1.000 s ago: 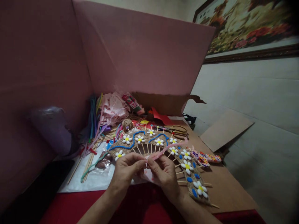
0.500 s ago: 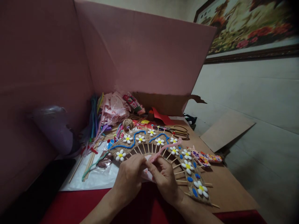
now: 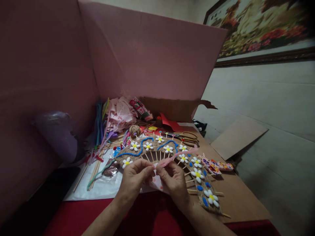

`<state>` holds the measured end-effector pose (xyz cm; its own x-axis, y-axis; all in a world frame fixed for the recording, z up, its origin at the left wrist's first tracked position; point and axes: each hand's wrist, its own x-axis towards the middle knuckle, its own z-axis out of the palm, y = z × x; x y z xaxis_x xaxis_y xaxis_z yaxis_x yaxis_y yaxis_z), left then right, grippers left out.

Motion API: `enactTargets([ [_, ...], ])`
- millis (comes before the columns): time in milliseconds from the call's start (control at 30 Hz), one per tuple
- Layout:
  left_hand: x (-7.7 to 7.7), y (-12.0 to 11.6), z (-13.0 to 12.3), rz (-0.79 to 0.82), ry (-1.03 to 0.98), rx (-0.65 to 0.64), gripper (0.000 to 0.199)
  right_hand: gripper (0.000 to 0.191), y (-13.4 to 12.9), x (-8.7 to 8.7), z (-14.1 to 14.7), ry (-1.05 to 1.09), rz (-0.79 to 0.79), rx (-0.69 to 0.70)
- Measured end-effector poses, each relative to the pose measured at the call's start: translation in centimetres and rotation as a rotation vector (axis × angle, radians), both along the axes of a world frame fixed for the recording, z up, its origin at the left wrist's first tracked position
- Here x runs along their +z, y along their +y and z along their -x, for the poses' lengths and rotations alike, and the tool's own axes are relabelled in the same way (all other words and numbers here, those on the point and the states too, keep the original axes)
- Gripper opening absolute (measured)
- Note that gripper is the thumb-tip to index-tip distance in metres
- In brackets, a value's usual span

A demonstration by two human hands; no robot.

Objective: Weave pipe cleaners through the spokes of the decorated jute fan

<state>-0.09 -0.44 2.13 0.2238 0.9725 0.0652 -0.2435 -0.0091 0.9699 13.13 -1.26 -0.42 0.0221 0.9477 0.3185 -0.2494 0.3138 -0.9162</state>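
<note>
L hand (image 3: 135, 180) & R hand (image 3: 173, 183) meet at lower ctr of frame. R fingers clamped on pink stem (image 3: 177, 155); L fingers pinched together at top of dotted cloth (image 3: 157, 183), exact grip hidden. Cloth hangs btwn hands, in front of arch (image 3: 154, 146). Progress, as I judge: arch trim well along, w/ flowers (image 3: 197, 174) & blue line (image 3: 141, 150) on; cloth/stem piece only part done, stem's long end loose toward ctr R, cloth not fixed to arch. Scissors (image 3: 188, 136) lie R of ctr.

White flowers (image 3: 197, 175): ten
Blue ovals (image 3: 199, 188): six
Wavy strips (image 3: 134, 154): two
Held pink stem (image 3: 177, 155): one
Twine ball (image 3: 135, 130): one
Scissors (image 3: 180, 135): one
</note>
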Motion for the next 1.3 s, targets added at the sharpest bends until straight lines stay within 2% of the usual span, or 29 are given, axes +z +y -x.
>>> enactTargets([
  [100, -0.3, 0.1, 0.1, -0.038, 0.024, 0.002, 0.02, 0.015, -0.3, 0.7, 0.0, -0.058, 0.011, 0.007],
  [167, -0.5, 0.1, 0.1, -0.128, 0.121, 0.011, 0.018, 0.016, -0.4, 0.9, -0.1, -0.081, 0.014, -0.002],
  [333, -1.2, 0.0, 0.3, -0.606, 0.62, 0.153, 0.016, 0.017, -0.4, 0.3, -0.2, -0.167, 0.049, -0.04],
  [400, -1.4, 0.0, 0.3, -0.739, 0.716, 0.198, 0.016, 0.018, -0.4, 0.1, -0.3, -0.208, 0.052, -0.048],
  [467, -1.4, 0.1, 0.3, -0.72, 0.676, 0.195, 0.014, 0.019, -0.3, -0.1, -0.3, -0.201, 0.042, -0.056],
  [500, -1.4, 0.1, 0.3, -0.641, 0.605, 0.172, 0.013, 0.019, -0.3, -0.2, -0.3, -0.173, 0.038, -0.057],
  [600, -0.8, 0.1, 0.2, -0.279, 0.286, 0.068, 0.011, 0.016, -0.2, -0.3, -0.3, -0.06, 0.022, -0.058],
  [667, -0.3, 0.0, 0.1, -0.103, 0.124, 0.021, 0.014, 0.015, -0.1, -0.3, -0.2, -0.02, 0.008, -0.048],
  [767, 0.2, -0.1, -0.1, -0.025, 0.041, -0.003, 0.016, 0.013, -0.2, -0.1, -0.2, -0.014, 0.003, -0.013],
  [900, 0.0, 0.1, 0.0, -0.029, 0.02, 0.002, 0.019, 0.012, -0.5, 0.3, -0.1, -0.06, 0.008, 0.017],
  [1000, -0.3, 0.3, 0.3, -0.082, 0.086, 0.009, 0.02, 0.015, -0.6, 0.6, -0.2, -0.112, 0.018, 0.023],
  [1067, -0.6, 0.3, 0.5, -0.18, 0.215, 0.01, 0.018, 0.017, -0.6, 0.6, -0.2, -0.141, 0.027, 0.011],
  [1133, -0.8, 0.3, 0.6, -0.346, 0.401, 0.024, 0.016, 0.017, -0.6, 0.6, -0.3, -0.198, 0.01, -0.022],
  [1200, -1.0, 0.4, 0.8, -0.526, 0.558, 0.06, 0.017, 0.016, -0.7, 0.6, -0.4, -0.31, -0.068, -0.065],
  [1267, -1.0, 0.4, 0.9, -0.623, 0.61, 0.09, 0.018, 0.015, -0.9, 0.6, -0.5, -0.423, -0.155, -0.098],
  [1300, -1.0, 0.4, 0.9, -0.608, 0.586, 0.088, 0.017, 0.014, -0.9, 0.6, -0.6, -0.45, -0.172, -0.1],
])
